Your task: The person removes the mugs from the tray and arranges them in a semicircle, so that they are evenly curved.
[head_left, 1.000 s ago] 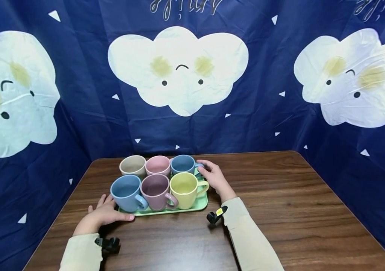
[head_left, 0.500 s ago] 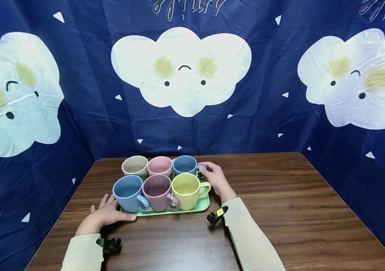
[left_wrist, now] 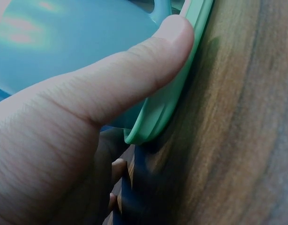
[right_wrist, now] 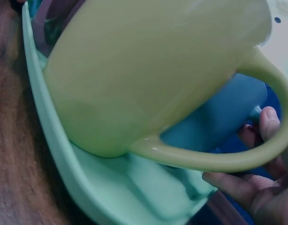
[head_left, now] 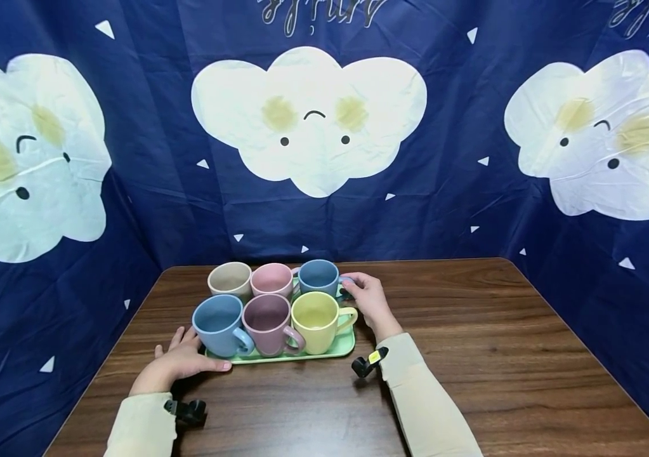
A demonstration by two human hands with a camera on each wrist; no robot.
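Observation:
Two rows of mugs stand on a green tray (head_left: 324,353). At the back right, a dark blue mug (head_left: 317,280) has its handle pinched by my right hand (head_left: 371,304); the right wrist view shows finger and thumb at that handle, behind the yellow mug (right_wrist: 148,70). My left hand (head_left: 177,365) rests at the tray's front left corner beside the light blue mug (head_left: 217,331). Its thumb lies straight along the tray rim (left_wrist: 167,105) and against or close to that mug; the other fingers are spread, partly hidden.
A plum mug (head_left: 266,331) stands front middle, between the light blue and yellow ones. Behind are a beige mug (head_left: 229,283) and a pink mug (head_left: 271,283). The wooden table (head_left: 507,355) extends right of the tray, with a blue cloud-print curtain (head_left: 450,235) behind.
My right hand has shifted the dark blue mug slightly right, opening a gap where the pink mug's handle shows. The left hand keeps its place at the tray. The head view has shifted slightly.

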